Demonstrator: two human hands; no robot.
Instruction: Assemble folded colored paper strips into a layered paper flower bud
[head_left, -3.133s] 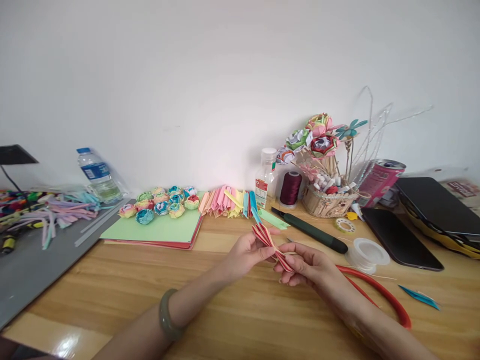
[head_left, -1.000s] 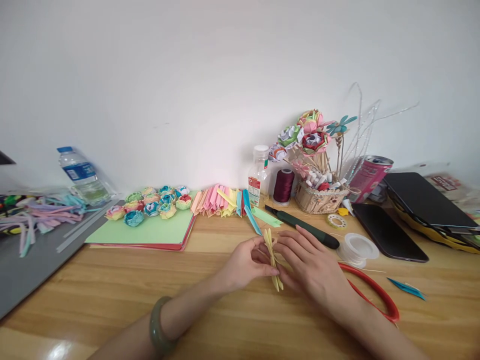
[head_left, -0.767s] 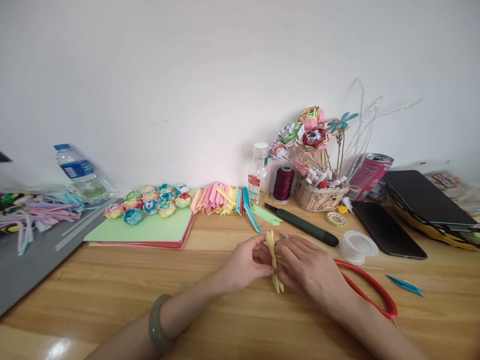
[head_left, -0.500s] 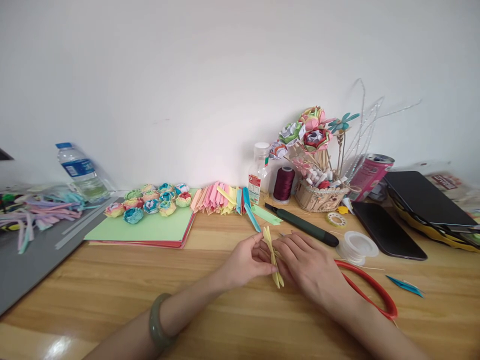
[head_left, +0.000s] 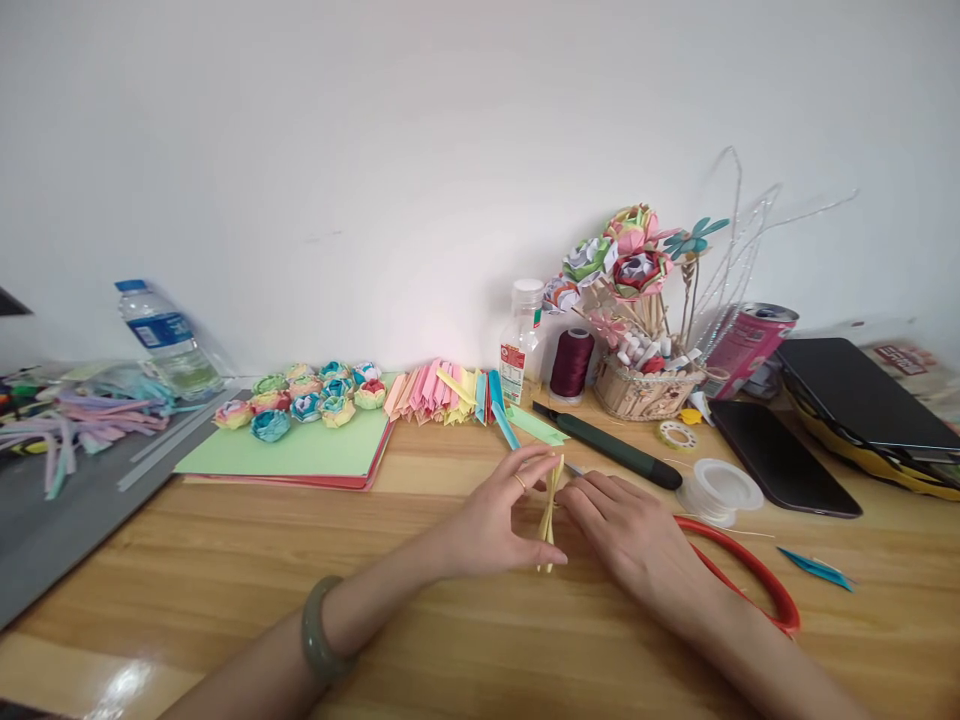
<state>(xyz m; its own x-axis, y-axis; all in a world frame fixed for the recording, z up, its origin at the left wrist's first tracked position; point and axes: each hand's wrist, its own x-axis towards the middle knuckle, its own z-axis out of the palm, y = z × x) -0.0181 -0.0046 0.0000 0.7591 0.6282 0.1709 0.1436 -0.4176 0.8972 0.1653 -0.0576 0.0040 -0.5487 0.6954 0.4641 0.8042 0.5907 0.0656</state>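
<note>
Holding the folded yellow paper (head_left: 550, 520) near upright above the desk (head_left: 247, 560), at five o'clock in view, between wide-set thumb and fingers of the left hand (head_left: 491, 525); curling fingers of the right hand (head_left: 626, 530) at the paper's three o'clock, cannot tell around what; partly hiding a red handle (head_left: 782, 598) at four.

A water bottle (head_left: 169, 340) with a blue cap is standing near the wall (head_left: 375, 180) at the left, beside pipe cleaners (head_left: 112, 415) that are lying on a grey board (head_left: 52, 550). A clear bottle (head_left: 520, 345) is showing a red and white label. A basket (head_left: 637, 397) is holding flowers (head_left: 641, 268) on stems, a pink can (head_left: 750, 350) is standing to its right, and a black phone (head_left: 784, 458) is lying on the table (head_left: 390, 640).
</note>
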